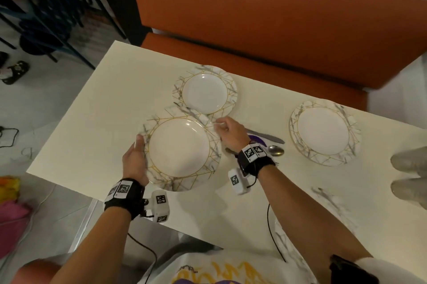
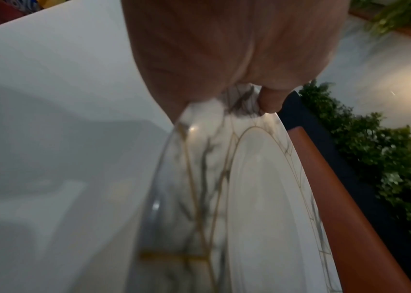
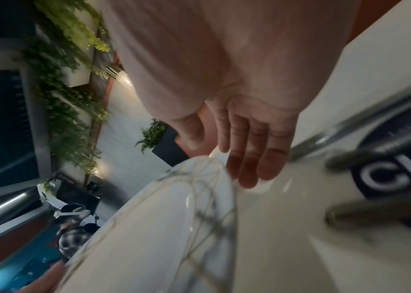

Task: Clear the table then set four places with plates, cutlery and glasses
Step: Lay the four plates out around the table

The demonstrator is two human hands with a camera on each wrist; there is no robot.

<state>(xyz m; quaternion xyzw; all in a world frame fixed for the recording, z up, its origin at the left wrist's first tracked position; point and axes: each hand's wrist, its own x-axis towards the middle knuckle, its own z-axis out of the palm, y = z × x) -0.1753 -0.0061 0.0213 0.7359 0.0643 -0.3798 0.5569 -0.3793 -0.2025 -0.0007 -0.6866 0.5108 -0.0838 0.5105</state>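
A marble-and-gold rimmed plate (image 1: 180, 152) hangs tilted just above the near left of the cream table (image 1: 92, 122). My left hand (image 1: 136, 159) grips its left rim; the left wrist view shows the thumb (image 2: 270, 101) on the rim of the plate (image 2: 249, 198). My right hand (image 1: 227, 131) is at the plate's far right rim. In the right wrist view its fingers (image 3: 249, 158) lie straight beside the plate's edge (image 3: 214, 178), thumb apart. A second plate (image 1: 205, 89) lies just beyond, a third plate (image 1: 323, 131) to the right. A knife (image 1: 270, 137) and spoon (image 1: 276, 150) lie under my right wrist.
A blurred marble-patterned plate (image 1: 328, 198) sits at the near right by my right forearm. A dark blue item with white letters (image 3: 400, 168) lies with the cutlery. An orange bench (image 1: 254, 18) runs along the far side. Two grey blurred shapes (image 1: 409, 161) are at the right edge.
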